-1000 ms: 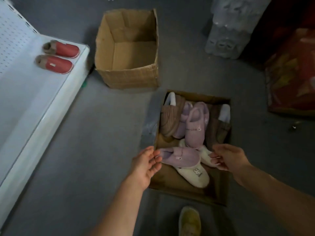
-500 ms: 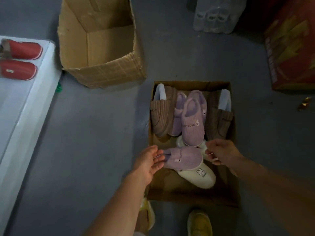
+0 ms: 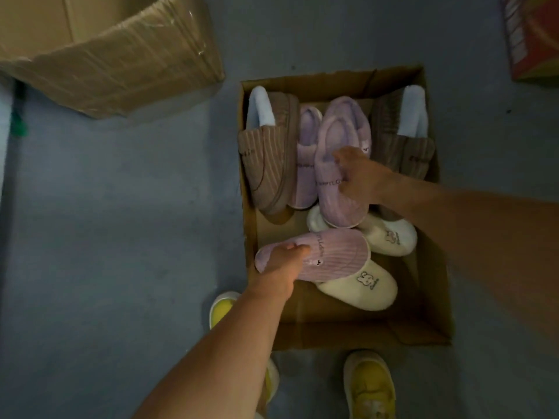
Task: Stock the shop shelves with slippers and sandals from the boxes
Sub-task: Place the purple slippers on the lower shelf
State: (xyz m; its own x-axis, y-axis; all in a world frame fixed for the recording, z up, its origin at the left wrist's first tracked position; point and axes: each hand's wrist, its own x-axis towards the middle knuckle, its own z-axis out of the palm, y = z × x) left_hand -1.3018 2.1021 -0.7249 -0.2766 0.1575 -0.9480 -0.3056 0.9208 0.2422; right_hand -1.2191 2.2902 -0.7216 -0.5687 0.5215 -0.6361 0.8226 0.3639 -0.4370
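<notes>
Grey, matte floor fills the head view, with a low cardboard box open at its middle. Left hand fingers curl over the heel end of a lilac corduroy slipper at the box's near left, gripping it; that slipper lies crosswise, its long axis running left to right, toe toward the right. Right hand fingers and thumb wrap the side of a 2nd lilac slipper, which lies lengthwise, toe toward the person, heel toward the box's far wall.

Under and beside these lie 2 cream plush slippers, each with a small bunny mark: the nearer cream slipper partly beneath the crosswise lilac one, the farther cream slipper partly beneath the right forearm. A 3rd lilac slipper is wedged between the lengthwise lilac one and a brown ribbed slipper at the box's left wall. Another brown ribbed slipper sits against the right wall. Both brown ones have pale stuffing poking out of their openings and point toward the person.

Beyond, at upper left, a larger taped cardboard box stands on the floor. A red printed carton shows at the upper right. Yellow shoes appear at the bottom edge.
</notes>
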